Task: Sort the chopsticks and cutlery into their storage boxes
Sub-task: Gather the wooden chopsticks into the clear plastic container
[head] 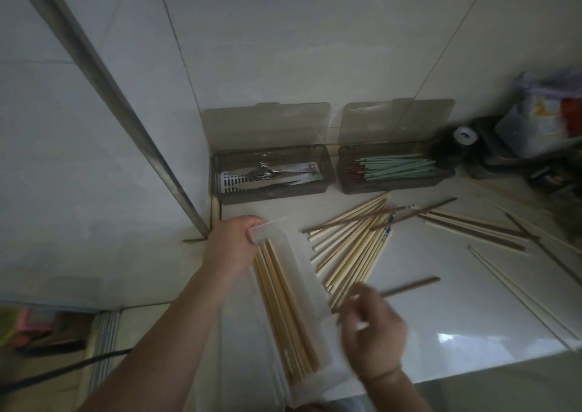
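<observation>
Pale wood chopsticks [285,311] lie lengthwise in clear white box [307,273], btwn both hands. Left hand [231,248] grips box's far end. Right hand [371,326] blurred, fingers curled; grip can't tell. Loose chopstick pile [352,248] on counter [441,304] just beyond right hand. Beyond: cutlery box [272,175], green-chopstick box [395,170], lids up.

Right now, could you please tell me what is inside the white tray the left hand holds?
The white tray holds a bundle of pale wooden chopsticks lying lengthwise. The left hand grips its far end, and the blurred right hand covers part of its right edge.
</observation>
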`<state>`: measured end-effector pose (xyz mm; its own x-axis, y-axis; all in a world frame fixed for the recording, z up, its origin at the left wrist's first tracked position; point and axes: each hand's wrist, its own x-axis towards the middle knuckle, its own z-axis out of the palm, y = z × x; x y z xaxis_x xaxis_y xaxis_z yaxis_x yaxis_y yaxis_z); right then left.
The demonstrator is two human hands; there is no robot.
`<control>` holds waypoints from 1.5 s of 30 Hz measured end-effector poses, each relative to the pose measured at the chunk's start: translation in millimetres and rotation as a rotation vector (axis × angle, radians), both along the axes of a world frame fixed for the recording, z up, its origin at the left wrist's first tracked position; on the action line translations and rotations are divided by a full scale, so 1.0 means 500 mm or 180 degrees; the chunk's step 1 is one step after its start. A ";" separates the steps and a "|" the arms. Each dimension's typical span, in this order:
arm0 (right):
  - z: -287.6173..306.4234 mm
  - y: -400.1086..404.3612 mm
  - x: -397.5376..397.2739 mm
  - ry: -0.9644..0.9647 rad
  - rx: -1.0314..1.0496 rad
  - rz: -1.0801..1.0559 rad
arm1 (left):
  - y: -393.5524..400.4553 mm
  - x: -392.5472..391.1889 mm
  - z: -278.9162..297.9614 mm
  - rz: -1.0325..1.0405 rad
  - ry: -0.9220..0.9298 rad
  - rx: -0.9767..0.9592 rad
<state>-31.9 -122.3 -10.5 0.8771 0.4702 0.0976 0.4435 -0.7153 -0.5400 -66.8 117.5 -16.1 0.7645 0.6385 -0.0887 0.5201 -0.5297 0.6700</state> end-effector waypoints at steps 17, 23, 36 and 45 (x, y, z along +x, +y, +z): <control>-0.097 -0.144 0.163 0.1403 -0.0334 -0.1458 | -0.011 0.029 -0.023 0.0327 0.0156 0.0335; -0.107 -0.236 0.266 0.0757 -0.1174 -0.0957 | -0.017 0.043 -0.021 0.0239 0.0285 0.0386; -0.172 -0.500 0.391 0.0127 -0.1604 -0.1771 | -0.033 0.047 -0.009 0.0278 0.0174 0.0297; -0.172 -0.457 0.391 0.0285 -0.1158 -0.2102 | -0.037 0.044 0.002 0.0341 0.0242 0.0388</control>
<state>163.7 -350.9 -96.5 0.9849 -0.1664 -0.0481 -0.1731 -0.9569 -0.2330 -44.7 99.1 -14.9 0.6857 0.7254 -0.0606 0.6245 -0.5435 0.5609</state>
